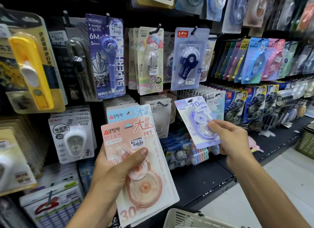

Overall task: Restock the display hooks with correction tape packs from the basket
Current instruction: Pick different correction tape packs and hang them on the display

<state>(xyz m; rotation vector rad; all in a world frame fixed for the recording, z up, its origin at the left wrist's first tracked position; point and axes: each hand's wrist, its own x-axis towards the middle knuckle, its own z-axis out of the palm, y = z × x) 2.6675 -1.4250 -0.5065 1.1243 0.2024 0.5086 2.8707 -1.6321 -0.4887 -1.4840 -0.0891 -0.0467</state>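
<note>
Two hands (110, 173) (232, 142) grip packs — pink stack (146, 176) left, purple pack (198, 122) seemingly pinched right.

The left hand (112, 173) holds a stack of peach card-backed correction tape packs (136, 159) low in front of the black display wall (169, 22), thumb across the front pack. To its right, the right hand (232, 141) pinches a lilac card-backed correction tape pack (197, 122) by its lower right corner, its top just beside a black metal display hook (190, 100) in the lower row. Above that hook hangs a navy correction tape blister pack (188, 57); left of it a cartoon rabbit pack (151, 59), then a purple superhero pack (107, 56). A pale plastic basket (190, 218) sits at the bottom edge, below both hands. A black shelf ledge (200, 180) runs beneath the hooks to the right.
</note>
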